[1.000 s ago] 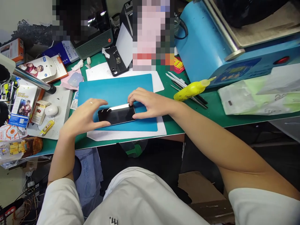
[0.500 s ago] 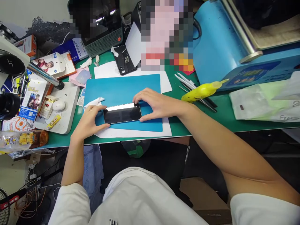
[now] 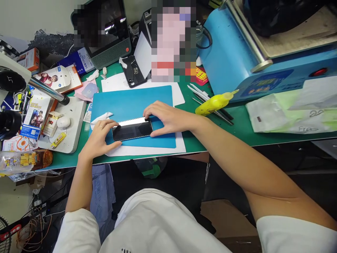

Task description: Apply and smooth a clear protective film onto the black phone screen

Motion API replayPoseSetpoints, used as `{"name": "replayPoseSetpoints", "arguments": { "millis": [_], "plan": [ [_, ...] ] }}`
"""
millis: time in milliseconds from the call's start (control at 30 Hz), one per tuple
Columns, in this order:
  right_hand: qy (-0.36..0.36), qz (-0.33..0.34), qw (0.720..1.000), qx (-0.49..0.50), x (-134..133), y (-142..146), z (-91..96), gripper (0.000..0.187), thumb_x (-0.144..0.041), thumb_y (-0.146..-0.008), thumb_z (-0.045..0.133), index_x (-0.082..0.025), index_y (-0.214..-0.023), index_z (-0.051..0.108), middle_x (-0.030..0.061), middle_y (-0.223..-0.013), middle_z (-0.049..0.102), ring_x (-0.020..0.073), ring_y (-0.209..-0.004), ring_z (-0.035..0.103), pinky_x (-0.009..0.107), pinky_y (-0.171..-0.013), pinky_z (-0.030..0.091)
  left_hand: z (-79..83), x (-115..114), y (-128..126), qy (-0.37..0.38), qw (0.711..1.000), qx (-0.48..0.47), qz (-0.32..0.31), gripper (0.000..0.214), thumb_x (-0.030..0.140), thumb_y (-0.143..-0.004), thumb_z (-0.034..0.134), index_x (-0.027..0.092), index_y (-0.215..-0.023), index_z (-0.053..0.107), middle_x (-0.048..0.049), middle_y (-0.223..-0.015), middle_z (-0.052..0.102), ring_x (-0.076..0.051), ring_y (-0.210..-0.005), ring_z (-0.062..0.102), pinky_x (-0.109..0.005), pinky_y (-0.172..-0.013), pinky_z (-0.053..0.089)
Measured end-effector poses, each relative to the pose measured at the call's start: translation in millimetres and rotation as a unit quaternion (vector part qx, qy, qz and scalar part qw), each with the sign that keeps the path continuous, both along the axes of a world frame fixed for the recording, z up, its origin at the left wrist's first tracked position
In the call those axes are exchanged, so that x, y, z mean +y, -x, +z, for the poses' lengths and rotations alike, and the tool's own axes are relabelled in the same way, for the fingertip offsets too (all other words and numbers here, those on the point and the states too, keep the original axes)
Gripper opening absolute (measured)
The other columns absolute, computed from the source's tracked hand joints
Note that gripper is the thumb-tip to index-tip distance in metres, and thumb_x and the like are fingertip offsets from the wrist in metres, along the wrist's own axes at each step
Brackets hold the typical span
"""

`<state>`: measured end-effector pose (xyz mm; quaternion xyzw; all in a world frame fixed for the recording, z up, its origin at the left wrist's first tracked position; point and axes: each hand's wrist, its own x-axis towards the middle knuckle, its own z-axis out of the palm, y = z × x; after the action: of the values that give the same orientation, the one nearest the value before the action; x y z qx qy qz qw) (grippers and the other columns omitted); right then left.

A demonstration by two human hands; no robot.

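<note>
A smartphone (image 3: pixel 132 130) with a dark, glossy face lies lengthwise over the blue mat (image 3: pixel 131 98), a bright reflection along its upper side. My left hand (image 3: pixel 98 138), with a ring on one finger, grips the phone's left end between fingers and thumb. At the opposite end, my right hand (image 3: pixel 168 119) holds the corners with curled fingers above and the thumb below. A crumpled white wipe (image 3: pixel 101 118) sits on the mat just behind my left hand. The phone's underside is hidden.
A yellow squeeze bottle (image 3: pixel 216 103) lies over several tweezers-like tools on the right, before a large blue machine (image 3: pixel 226 52). A black phone case (image 3: pixel 134 72) lies behind the mat. On the left stand a microscope-like stand (image 3: pixel 47 89) and a drink bottle (image 3: pixel 26 160).
The camera view has turned slightly, so the bench and its things sit further left in the picture. Both hands keep their grip on the phone, with little visible movement over the mat.
</note>
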<state>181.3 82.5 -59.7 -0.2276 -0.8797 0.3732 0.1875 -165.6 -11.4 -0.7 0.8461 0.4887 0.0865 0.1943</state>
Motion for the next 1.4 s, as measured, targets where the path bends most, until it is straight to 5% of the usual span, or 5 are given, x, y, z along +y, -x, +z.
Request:
{"name": "replayPoseSetpoints", "arguments": {
  "millis": [400,1067,1233,1400],
  "plan": [
    [-0.018,0.007,1.000,0.007,1,3,-1.1,0.056,-0.065,-0.089,0.084,-0.024,-0.118,0.063,0.0154,-0.130,0.069,0.0381,-0.122,0.057,0.053,-0.104,0.049,12.3,18,-63,-0.025,0.994,0.032,-0.105,0.046,0.056,-0.103,0.065,0.026,-0.136,0.076,-0.0158,-0.155,0.062,-0.041,-0.137,0.054,-0.064,-0.117,0.042],
    [0.002,0.001,1.000,-0.014,-2,-1,2.0,0.059,-0.070,-0.090,0.082,-0.023,-0.122,0.064,0.0173,-0.136,0.069,0.0398,-0.125,0.056,0.055,-0.104,0.049,12.5,-31,8,-0.099,0.990,0.092,0.041,0.040,0.049,-0.111,0.056,0.024,-0.136,0.075,-0.0173,-0.148,0.066,-0.041,-0.138,0.056,-0.064,-0.118,0.041],
    [0.011,-0.003,1.000,-0.018,-2,-1,0.5,0.062,-0.073,-0.086,0.083,-0.024,-0.121,0.065,0.0168,-0.135,0.070,0.0412,-0.124,0.057,0.058,-0.104,0.049,17.1,-16,23,-0.116,0.981,0.105,0.113,0.050,0.043,-0.118,0.039,0.020,-0.149,0.071,-0.0183,-0.147,0.069,-0.039,-0.136,0.058,-0.060,-0.117,0.045],
    [0.012,-0.009,1.000,-0.020,-4,-1,0.1,0.064,-0.077,-0.086,0.081,-0.024,-0.120,0.067,0.0168,-0.134,0.071,0.0412,-0.122,0.058,0.058,-0.103,0.049,4.8,17,15,-0.108,0.974,0.135,0.147,0.048,0.038,-0.112,0.052,0.017,-0.152,0.068,-0.0180,-0.140,0.071,-0.039,-0.132,0.061,-0.055,-0.114,0.051]
  ]
}}
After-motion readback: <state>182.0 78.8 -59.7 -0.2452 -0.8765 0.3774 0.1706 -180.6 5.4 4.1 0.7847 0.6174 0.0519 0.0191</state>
